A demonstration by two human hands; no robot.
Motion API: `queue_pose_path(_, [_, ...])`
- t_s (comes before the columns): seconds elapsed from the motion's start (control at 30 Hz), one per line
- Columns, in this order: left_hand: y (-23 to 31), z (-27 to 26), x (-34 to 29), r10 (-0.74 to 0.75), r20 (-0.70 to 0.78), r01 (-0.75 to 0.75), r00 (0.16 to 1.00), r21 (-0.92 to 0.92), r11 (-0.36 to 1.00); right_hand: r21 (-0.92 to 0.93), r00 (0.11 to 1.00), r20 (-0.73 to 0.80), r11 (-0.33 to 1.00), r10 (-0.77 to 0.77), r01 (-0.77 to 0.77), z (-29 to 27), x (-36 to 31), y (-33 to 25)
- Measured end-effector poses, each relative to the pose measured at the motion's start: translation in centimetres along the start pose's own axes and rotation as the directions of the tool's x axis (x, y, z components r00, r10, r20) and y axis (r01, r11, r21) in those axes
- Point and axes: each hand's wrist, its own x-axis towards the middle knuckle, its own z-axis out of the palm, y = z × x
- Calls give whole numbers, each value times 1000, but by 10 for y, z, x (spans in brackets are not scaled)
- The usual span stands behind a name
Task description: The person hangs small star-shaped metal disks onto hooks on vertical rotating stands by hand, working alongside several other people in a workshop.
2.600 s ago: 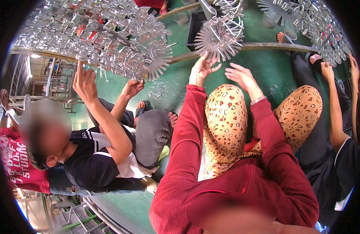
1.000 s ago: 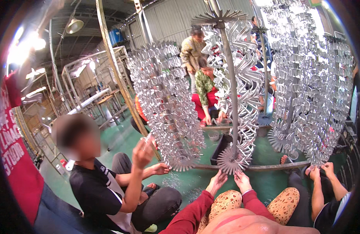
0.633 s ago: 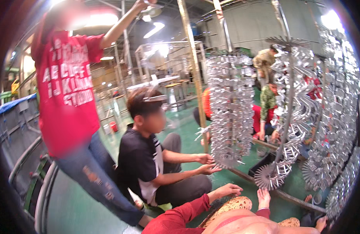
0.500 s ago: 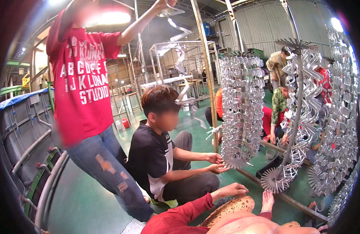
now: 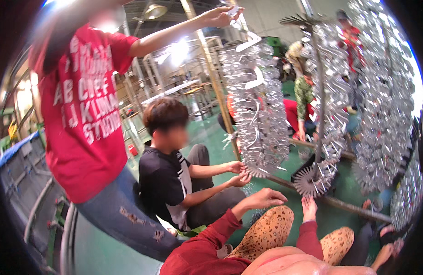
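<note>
My left hand (image 5: pixel 266 198), in a dark red sleeve, hovers above my raised knee in patterned trousers. Its fingers are loosely stretched out to the right, with nothing seen in them. My right hand (image 5: pixel 308 209) is held up, fingers extended, the tips just under the edge of a grey toothed disc (image 5: pixel 308 182); whether they touch it I cannot tell. That disc forms the foot of a hanging rack (image 5: pixel 318 91) loaded with small shiny metal pieces. To its left hangs another full rack (image 5: pixel 259 114), its lower toothed disc (image 5: pixel 257 173) close to a crouching person's hands (image 5: pixel 239 174).
A person in a red shirt (image 5: pixel 83 105) stands at the left, holding up a wavy silver strip (image 5: pixel 250 43). The crouching person (image 5: pixel 161 169) wears black. More loaded racks (image 5: pixel 381 101) hang at the right. A beam (image 5: pixel 349 207) lies across the green floor. Others work behind.
The view has turned, shifting the racks leftward. The standing person's arm and silver strip have swung right, in front of the nearest left rack. My hands keep much the same pose.
</note>
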Motion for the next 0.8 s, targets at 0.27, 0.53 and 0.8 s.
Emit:
queue_pose_path(0.27, [158,-117,-12,498,-583,-678,642,-128,724,2,998,-68,1000,-17,17,20,-16,-6])
queue_pose_path(0.53, [192,-158,54,410,-762,-498,501,133,857,-37,995,-95,999,-34,30,26,-23,-1])
queue_pose_path(0.8, [174,-175,97,331,-726,-420,603,63,905,-43,998,-16,997,-61,60,17,-16,3])
